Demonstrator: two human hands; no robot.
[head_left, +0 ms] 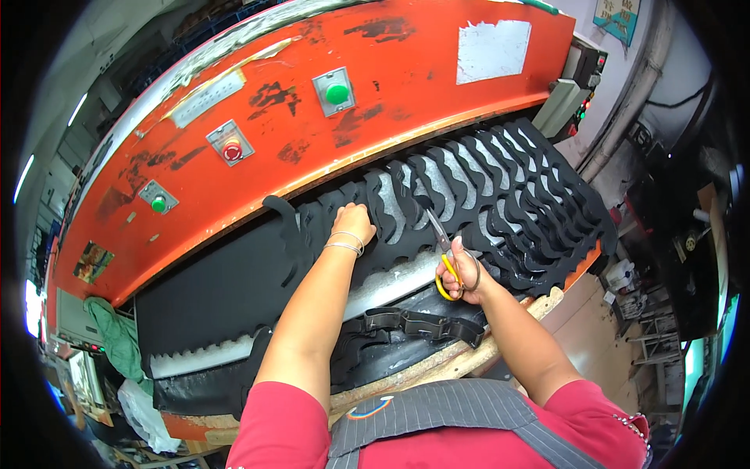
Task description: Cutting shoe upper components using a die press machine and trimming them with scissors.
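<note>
Here, right hand (467,271) holds scissors (446,245); 1 teal sign (617,19) bears writing.

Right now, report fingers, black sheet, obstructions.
Left fingers curled at black sheet, grip unclear. Right fingers hold scissors. Sheet's right part wavy-cut. Dark band lies between forearms.

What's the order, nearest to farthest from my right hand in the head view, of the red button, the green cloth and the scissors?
From the right hand:
1. Scissors, held in it.
2. Red button, up and to the left, on the orange machine.
3. Green cloth, far left, by the machine's end.
</note>
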